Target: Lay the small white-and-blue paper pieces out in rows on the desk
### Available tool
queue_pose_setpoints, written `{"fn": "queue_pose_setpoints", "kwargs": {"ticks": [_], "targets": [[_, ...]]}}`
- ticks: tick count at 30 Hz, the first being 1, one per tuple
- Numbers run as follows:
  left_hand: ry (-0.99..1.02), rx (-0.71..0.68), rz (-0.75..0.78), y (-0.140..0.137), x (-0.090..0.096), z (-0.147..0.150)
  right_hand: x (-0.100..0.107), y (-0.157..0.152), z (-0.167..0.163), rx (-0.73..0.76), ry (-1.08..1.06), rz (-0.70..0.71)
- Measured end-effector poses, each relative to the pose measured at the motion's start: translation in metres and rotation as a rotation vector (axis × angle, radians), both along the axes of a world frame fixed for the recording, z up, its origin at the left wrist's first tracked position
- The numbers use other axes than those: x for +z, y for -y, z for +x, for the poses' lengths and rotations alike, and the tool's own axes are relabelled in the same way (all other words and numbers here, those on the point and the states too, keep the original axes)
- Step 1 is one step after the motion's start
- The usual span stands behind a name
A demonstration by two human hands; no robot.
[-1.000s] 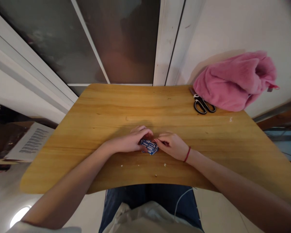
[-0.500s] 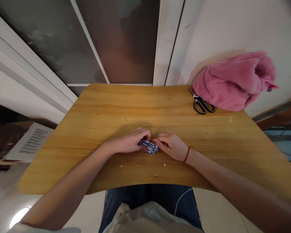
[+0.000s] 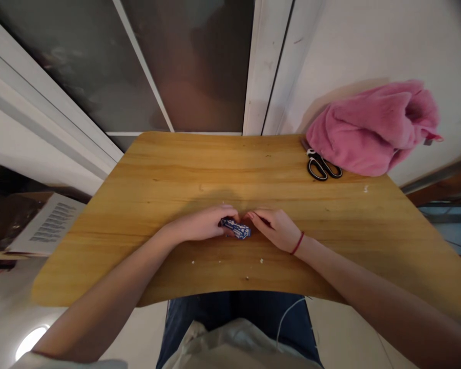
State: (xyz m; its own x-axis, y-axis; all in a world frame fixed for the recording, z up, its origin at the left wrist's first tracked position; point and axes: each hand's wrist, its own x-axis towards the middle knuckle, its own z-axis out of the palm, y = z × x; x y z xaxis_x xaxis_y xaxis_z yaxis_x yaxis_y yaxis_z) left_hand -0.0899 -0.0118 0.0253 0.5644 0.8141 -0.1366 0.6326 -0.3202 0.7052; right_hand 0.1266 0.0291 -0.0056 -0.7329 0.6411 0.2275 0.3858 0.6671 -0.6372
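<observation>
Moved since the earlier frame: blue-and-white piece (image 3: pixel 238 230), now tipped, showing a narrower face; R fingertips drawn slightly up and off it.

Head view:
- L hand (image 3: pixel 211 222): closed on piece, thumb near side, fingers far side, approx. mid-table toward near edge.
- R hand (image 3: pixel 275 228): fingers curled, tips just beside piece's right end; contact or anything pinched, can't tell.
- Step (judged): piece being turned/worked btwn hands; next move calls for steady L hold, fine R fingertip control.
- Surface: wood table (image 3: pixel 169 174), white scraps (image 3: pixel 261 261) near edge; scissors (image 3: pixel 322 168) far right, partly under pink plush item (image 3: pixel 372 128).
- Room: glazed door (image 3: pixel 203 66) far side; printed box (image 3: pixel 56 225) left.
</observation>
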Motion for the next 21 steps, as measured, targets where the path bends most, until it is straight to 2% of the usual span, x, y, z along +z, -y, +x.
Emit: {"fn": "queue_pose_setpoints", "kwargs": {"ticks": [5,9,16,21], "targets": [[0.011,0.186,0.107,-0.004,-0.004,0.002,0.003,0.001,0.0,-0.016,0.001,-0.047],[0.027,0.227,0.139,-0.005,-0.006,0.006,0.006,0.002,0.001,-0.021,-0.015,-0.074],[0.022,0.229,0.058,-0.001,0.0,0.012,0.003,0.002,-0.002,-0.022,-0.042,0.135],[0.079,0.266,0.094,0.0,-0.006,0.015,-0.002,0.0,-0.002,-0.046,-0.036,0.18]]}}
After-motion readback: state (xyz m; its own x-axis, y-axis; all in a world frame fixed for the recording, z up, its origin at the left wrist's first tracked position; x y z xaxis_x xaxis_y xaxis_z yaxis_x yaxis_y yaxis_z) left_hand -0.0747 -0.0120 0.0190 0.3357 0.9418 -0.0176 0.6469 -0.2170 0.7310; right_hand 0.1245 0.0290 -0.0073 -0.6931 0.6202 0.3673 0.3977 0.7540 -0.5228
